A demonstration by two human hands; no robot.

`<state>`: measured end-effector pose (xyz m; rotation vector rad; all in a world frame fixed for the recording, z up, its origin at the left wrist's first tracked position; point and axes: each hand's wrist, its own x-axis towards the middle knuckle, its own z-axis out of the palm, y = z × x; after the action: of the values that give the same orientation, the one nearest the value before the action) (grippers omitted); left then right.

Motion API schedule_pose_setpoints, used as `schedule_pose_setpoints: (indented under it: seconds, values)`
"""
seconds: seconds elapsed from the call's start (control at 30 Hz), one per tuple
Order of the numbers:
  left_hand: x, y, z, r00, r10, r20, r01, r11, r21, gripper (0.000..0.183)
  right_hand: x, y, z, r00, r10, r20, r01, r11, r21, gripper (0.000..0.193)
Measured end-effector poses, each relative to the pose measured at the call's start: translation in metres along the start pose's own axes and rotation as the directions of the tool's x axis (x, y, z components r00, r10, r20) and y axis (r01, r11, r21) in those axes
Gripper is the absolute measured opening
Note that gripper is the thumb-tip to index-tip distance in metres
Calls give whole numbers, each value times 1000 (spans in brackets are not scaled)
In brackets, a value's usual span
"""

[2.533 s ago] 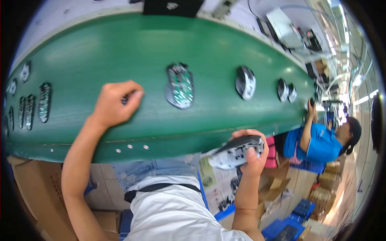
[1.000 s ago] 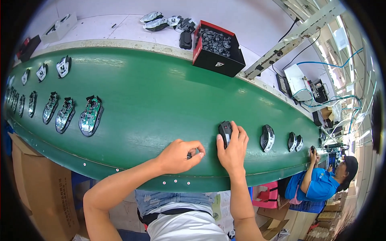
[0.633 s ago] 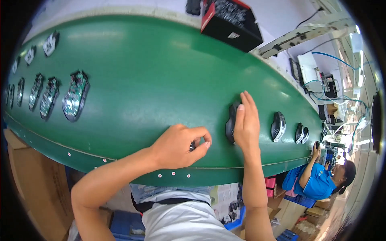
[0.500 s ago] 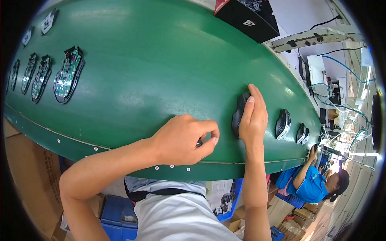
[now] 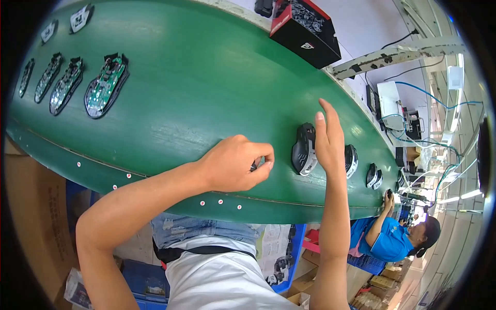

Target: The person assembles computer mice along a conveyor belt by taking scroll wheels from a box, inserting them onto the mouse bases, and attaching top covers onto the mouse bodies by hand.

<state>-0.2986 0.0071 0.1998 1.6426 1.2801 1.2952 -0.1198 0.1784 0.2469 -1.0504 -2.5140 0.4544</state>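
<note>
on the smooth green belt (image 5: pixel 206 67), one black-and-grey curved plastic mouse (image 5: pixel 304 150) sits closed.
right of that mouse, further closed dark mice (image 5: pixel 351 161) look done; well to its left, four open black bases with green circuit boards (image 5: pixel 107 87) seem unfinished. the right hand (image 5: pixel 329 142), fingers straight and empty, is just beside it; left of it, the left hand (image 5: pixel 235 165) curls narrowly round a small dark piece (image 5: pixel 253 166), kind unclear.

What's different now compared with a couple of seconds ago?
The right hand has brought the black mouse forward onto the green belt and let go, now open beside it. The left hand stays curled around a small dark part.
</note>
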Motion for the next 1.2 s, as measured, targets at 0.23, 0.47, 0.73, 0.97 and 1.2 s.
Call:
schedule_pose_setpoints:
  seconds: [0.23, 0.47, 0.73, 0.97, 1.2]
  values:
    - [-3, -7, 5, 1000, -8, -27, 7, 1000, -11, 8, 10, 9, 30, 988, -56, 147, 85, 976, -201, 44]
    - [-1, 0, 10, 1000, -28, -12, 29, 997, 77, 6, 13, -4, 29, 975, -98, 200, 174, 895, -410, 42]
    - [-4, -2, 13, 999, -15, -38, 13, 999, -52, 18, 16, 11, 8, 915, 381, 135, -401, 817, 414, 38]
    - [-1, -3, 10, 997, 57, -54, -54, 997, 54, 7, 17, 30, 13, 998, 6, 64, 5, 987, -158, 36]
    - [-1, -13, -1, 992, 105, -75, -100, 993, 68, 6, 0, 21, 16, 1000, -14, -7, 13, 996, -84, 28]
